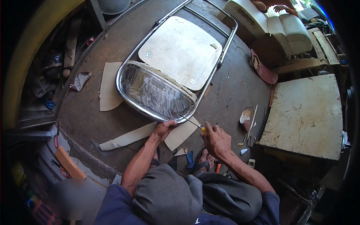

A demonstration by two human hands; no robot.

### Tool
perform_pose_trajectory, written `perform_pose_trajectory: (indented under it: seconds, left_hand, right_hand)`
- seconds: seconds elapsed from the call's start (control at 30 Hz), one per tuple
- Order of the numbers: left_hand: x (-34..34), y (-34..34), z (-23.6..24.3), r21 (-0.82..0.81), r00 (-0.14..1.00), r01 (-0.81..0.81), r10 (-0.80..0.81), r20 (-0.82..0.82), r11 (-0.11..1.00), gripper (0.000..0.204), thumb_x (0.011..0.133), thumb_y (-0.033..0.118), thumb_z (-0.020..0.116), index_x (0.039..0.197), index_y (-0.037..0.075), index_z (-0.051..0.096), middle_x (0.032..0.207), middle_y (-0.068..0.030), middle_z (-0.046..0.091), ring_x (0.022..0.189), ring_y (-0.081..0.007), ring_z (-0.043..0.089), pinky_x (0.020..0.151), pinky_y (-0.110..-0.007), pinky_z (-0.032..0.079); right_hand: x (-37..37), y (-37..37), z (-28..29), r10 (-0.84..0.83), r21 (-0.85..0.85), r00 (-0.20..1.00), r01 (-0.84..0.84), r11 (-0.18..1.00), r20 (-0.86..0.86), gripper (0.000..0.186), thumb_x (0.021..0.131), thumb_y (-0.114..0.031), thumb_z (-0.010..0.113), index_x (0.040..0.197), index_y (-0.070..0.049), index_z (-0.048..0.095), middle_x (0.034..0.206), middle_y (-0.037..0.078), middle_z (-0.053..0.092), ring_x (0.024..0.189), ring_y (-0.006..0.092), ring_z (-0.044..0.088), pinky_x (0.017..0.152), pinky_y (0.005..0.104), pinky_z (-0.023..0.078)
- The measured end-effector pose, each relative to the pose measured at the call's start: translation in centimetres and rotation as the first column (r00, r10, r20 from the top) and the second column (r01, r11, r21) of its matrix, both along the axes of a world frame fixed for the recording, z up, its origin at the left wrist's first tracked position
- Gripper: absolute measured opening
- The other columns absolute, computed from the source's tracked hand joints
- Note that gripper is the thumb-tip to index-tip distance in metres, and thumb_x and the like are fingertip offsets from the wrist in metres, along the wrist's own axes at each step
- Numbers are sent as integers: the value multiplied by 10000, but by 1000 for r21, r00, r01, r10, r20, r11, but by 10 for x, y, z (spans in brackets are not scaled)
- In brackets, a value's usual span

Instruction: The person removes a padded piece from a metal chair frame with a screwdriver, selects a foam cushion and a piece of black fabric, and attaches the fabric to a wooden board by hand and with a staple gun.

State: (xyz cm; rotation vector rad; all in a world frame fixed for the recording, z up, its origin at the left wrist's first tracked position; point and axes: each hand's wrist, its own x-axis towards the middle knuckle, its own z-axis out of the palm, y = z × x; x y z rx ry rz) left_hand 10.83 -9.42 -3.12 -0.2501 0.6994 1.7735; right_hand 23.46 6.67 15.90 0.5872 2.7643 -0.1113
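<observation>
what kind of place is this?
Likely a small upholstery or furniture repair workshop: a folding chrome chair frame lies on the concrete floor, cut material scraps lie around it, and cream cushions are stacked behind.

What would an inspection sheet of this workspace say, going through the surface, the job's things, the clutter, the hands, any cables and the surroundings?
Surface: bare grey concrete floor, cracked and dusty.
Job's things: folding chair lying flat, chrome tube frame, pale seat board, clear plastic over the backrest part; yellow-handled screwdriver with its tip at the frame's near edge.
Clutter: pale offcut sheets, crumpled rag, small scraps by the feet.
Hands: left hand rests on the frame's near rim; right hand grips the screwdriver.
Cables: red wire loops at the left edge.
Surroundings: worn white board at right, cream cushions beyond.
</observation>
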Motion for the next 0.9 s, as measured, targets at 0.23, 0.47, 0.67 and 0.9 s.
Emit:
perform_pose_trajectory:
  seconds: [0.23, 0.47, 0.67, 0.9]
  left_hand:
    - [1, 0, -4, 21, 1000, 3, -3, 0, 1000, 374, 847, 78, 629, 1199, -43, 601, 1142, -117, 669, 1069, -223, 632, 1046, -375, 449]
    - [6, 2, -11, 19, 1000, 7, -7, 3, 1000, 360, 871, 105, 619, 1198, -45, 609, 1166, -118, 667, 1097, -223, 625, 1069, -364, 427]
    - [6, -2, -26, 67, 998, 70, -70, -1, 995, 388, 899, 164, 602, 1234, -33, 606, 1221, -120, 655, 1128, -226, 611, 1075, -377, 415]
    - [1, -5, -22, 77, 994, 101, -97, -45, 992, 386, 902, 165, 599, 1240, -22, 600, 1238, -111, 643, 1174, -221, 576, 1112, -385, 366]
  right_hand:
    - [-19, -3, -9, -146, -62, 973, 159, 985, 177, 293, 865, -189, 584, 1107, -23, 587, 1097, 187, 606, 1008, 384, 620, 805, 548, 477]
    - [-26, 6, -27, 7, -72, 981, 7, 997, 191, 262, 856, -143, 565, 1057, 11, 631, 1120, 232, 623, 1017, 397, 614, 843, 514, 508]
    - [-16, 33, -51, -110, -195, 994, 112, 974, 23, 243, 858, -139, 590, 1060, -8, 626, 987, 200, 645, 958, 397, 621, 834, 486, 517]
    - [-48, -17, -104, -269, -495, 912, 87, 865, -310, 267, 891, -208, 656, 1058, -6, 607, 959, 221, 623, 892, 402, 633, 772, 484, 511]
